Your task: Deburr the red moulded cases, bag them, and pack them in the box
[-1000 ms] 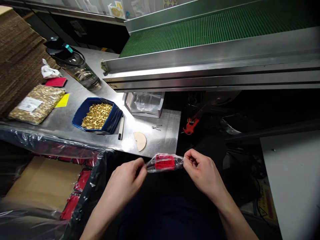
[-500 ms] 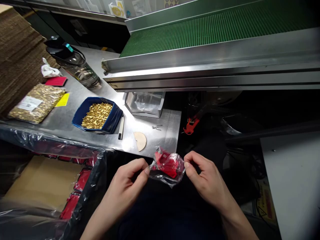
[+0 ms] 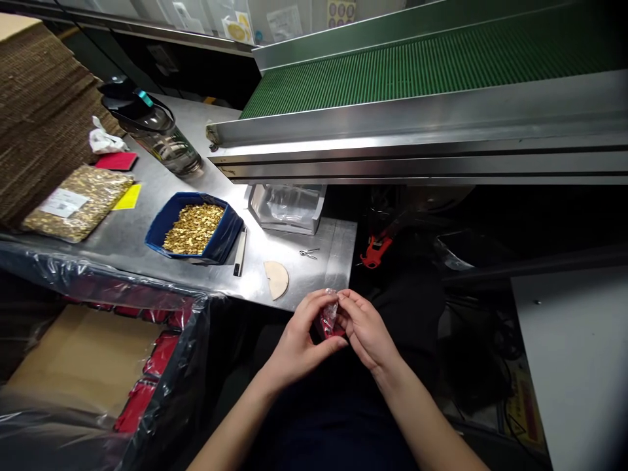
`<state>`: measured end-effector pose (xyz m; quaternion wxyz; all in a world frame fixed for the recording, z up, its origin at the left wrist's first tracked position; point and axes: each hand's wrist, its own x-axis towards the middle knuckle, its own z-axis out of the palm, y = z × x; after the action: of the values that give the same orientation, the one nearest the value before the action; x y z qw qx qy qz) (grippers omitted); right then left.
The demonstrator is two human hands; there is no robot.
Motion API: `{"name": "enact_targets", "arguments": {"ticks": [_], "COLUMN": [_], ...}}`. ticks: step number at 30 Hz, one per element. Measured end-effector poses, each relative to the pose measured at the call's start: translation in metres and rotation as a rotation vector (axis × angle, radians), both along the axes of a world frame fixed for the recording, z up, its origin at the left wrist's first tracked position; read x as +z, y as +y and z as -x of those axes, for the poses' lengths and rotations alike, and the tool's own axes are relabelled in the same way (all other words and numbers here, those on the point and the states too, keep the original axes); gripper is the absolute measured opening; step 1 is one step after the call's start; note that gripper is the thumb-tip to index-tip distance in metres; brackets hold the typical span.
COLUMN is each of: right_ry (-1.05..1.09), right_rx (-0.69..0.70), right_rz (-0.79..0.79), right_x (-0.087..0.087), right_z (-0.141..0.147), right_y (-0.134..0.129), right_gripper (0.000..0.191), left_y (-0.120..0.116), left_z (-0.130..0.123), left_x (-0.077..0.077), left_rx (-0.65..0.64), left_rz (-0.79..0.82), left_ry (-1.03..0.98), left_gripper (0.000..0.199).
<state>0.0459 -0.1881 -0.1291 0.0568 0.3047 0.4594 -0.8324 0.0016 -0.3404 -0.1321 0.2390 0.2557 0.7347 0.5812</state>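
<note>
A small clear plastic bag with something red inside [image 3: 328, 318] is held between both hands, beyond the front edge of the metal table [image 3: 314, 281]. My left hand [image 3: 307, 340] curls round its left side, thumb below and fingers above. From the right, my right hand [image 3: 366, 330] closes on the bag with bent fingers, its fingertips near those of the left. The hands cover much of the bag. Close by on the table lie a pale half-round disc [image 3: 277, 279] and small metal pieces [image 3: 309, 253].
A blue bin of gold pieces [image 3: 189, 229], a pen-like tool [image 3: 240, 252], a grey tray [image 3: 287, 208] and a bottle [image 3: 167, 144] stand left of the green conveyor [image 3: 392, 75]. A plastic-lined box [image 3: 93, 353] with red packets is at lower left.
My hands have come together round the bag, which was stretched out between them. It is now bunched up and more covered. The view has shifted slightly.
</note>
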Motion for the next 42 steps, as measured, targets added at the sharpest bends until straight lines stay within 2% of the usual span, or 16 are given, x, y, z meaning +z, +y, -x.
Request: {"name": "enact_targets", "arguments": {"ticks": [2,5,6,8,10,12,14,16,18,21,24,28,32,37,40,42], "right_ry": [-0.002,0.019,0.043,0.096,0.116,0.092,0.069,0.046,0.021,0.016,0.036,0.123,0.206,0.177,0.158,0.125], "right_rx": [-0.005,0.022,0.058,0.147,0.197,0.174,0.126,0.083,0.063,0.094,0.153,0.310,0.446,0.613,0.645,0.664], "right_rz": [0.021,0.049,0.047,0.001,-0.102,-0.222,-0.315,-0.390,-0.432,-0.421,-0.478,-0.633,-0.778,-0.789,-0.842,-0.830], "right_x": [-0.001,0.004,0.005,0.006,0.004,0.000,-0.002,-0.003,-0.003,-0.002,0.004,0.020,0.033,0.040,0.043,0.044], "right_z": [-0.002,-0.007,-0.009,-0.011,-0.011,-0.010,-0.009,-0.008,-0.009,-0.011,-0.012,-0.011,-0.012,-0.014,-0.019,-0.025], "right_y": [0.002,0.009,0.012,0.017,0.020,0.020,0.020,0.020,0.022,0.028,0.035,0.041,0.042,0.043,0.042,0.041], "right_gripper": [0.028,0.029,0.033,0.056,0.073,0.066,0.045,0.029,0.024,0.023,0.018,0.005,0.012,0.012,0.010,0.009], "left_y": [0.000,0.001,0.002,0.006,0.010,0.014,0.016,0.017,0.016,0.011,0.006,0.003,0.006,0.009,0.007,0.003], "left_z": [0.001,0.002,0.003,0.003,0.003,0.003,0.004,0.006,0.009,0.010,0.005,-0.007,-0.017,-0.023,-0.025,-0.027], "left_x": [-0.008,-0.012,-0.012,-0.012,-0.013,-0.015,-0.016,-0.017,-0.017,-0.016,-0.014,-0.012,-0.013,-0.016,-0.014,-0.015], "left_rx": [-0.049,-0.045,-0.040,-0.041,-0.039,-0.025,-0.017,-0.034,-0.071,-0.099,-0.039,0.029,0.071,0.185,0.102,0.028], "left_rz": [0.041,0.077,0.077,0.061,0.053,0.063,0.072,0.060,0.037,0.005,-0.064,-0.288,-0.378,-0.473,-0.442,-0.415], "left_ry": [0.068,0.165,0.197,0.249,0.264,0.259,0.254,0.247,0.228,0.150,-0.096,-0.508,-0.779,-1.225,-1.541,-1.647], "left_gripper": [0.067,0.061,0.060,0.058,0.059,0.061,0.068,0.083,0.096,0.085,0.071,0.052,0.039,0.040,0.052,0.063]}}
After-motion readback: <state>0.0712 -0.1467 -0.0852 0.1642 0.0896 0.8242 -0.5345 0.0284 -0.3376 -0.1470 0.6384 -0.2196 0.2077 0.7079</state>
